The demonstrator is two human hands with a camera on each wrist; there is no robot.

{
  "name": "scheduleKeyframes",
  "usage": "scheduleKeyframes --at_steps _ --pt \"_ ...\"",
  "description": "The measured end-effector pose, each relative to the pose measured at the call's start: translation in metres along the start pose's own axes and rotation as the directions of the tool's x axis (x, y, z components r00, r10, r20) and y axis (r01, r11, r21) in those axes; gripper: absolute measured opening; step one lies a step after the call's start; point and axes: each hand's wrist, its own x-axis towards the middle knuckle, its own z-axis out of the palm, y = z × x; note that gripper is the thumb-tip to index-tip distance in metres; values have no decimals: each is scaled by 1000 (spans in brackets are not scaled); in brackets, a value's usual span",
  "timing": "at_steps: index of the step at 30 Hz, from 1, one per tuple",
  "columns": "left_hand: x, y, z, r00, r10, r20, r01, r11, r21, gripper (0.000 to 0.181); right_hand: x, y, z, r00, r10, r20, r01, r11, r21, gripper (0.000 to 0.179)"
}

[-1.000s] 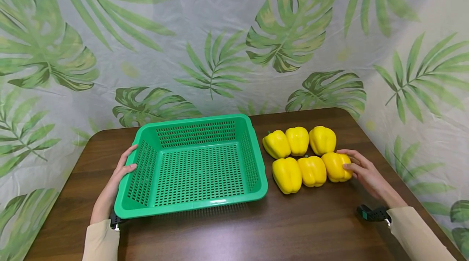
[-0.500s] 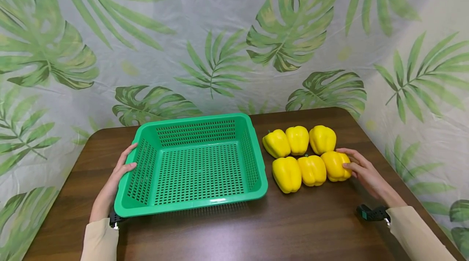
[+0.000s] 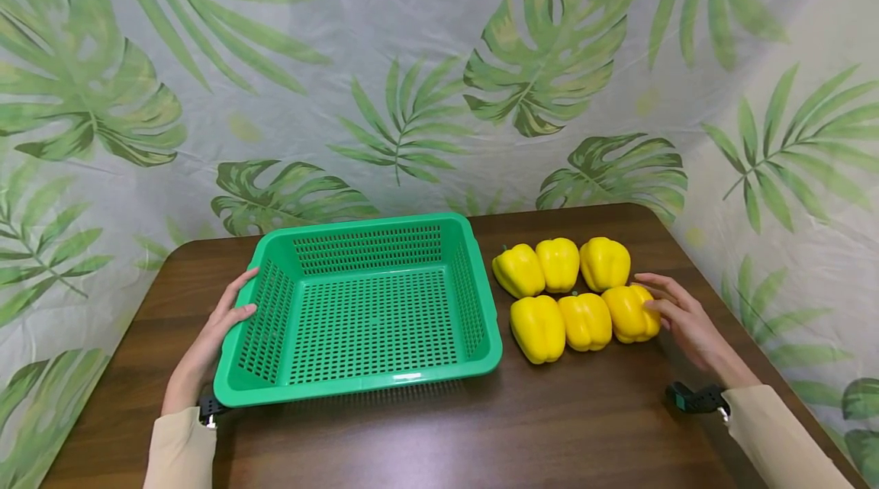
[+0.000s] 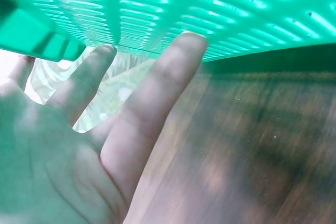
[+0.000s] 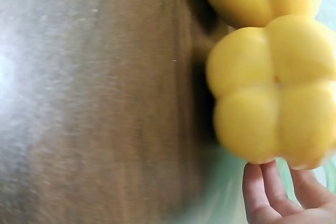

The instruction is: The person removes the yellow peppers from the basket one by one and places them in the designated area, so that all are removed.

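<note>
At the left rim of a green slotted plastic basket (image 3: 374, 321), my left hand (image 3: 213, 336) holds on, with two fingertips over the edge. In the left wrist view, other fingers (image 4: 157, 103) reach straight up to its outer wall. Yellow bell peppers sit to the right in a back row and a front row. My right hand (image 3: 690, 329) touches the rightmost front bell pepper (image 3: 628, 313) from its right side, fingers fairly straight. From the right wrist view, its fingertips (image 5: 254, 177) meet the lower edge of that pepper's four-lobed end.
The other front peppers (image 3: 538, 329) stand close together beside the touched one. Behind them are the back-row peppers (image 3: 556, 264). All rest on a dark wooden table (image 3: 467, 428), whose far edge meets a leaf-printed cloth (image 3: 398, 54). A black strap (image 3: 693, 399) circles my right wrist.
My right-hand fingers have shifted slightly on the pepper, one lifting a little from its top. The basket and peppers stay in place.
</note>
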Motion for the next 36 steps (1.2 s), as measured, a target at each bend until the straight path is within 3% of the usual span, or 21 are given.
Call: scheduleKeyframes --at_steps 7,17,22,28,36 --pt "1 1 -3 1000 1 8 -1 1000 29 54 6 -10 -1 1000 -18 -19 18 1000 -4 38" --pt "-3 14 -12 999 40 22 -44 966 256 54 20 -33 11 997 -76 -2 76 997 1 40" --pt "-8 30 -18 998 54 44 -65 946 316 55 28 -43 20 992 -120 33 121 993 -13 41" --pt "-11 56 -22 997 76 35 -83 917 391 58 38 -55 35 994 -102 30 106 986 -132 45" --pt "-3 86 -7 991 133 17 -126 877 464 64 54 -71 63 997 -63 35 69 972 -226 52"
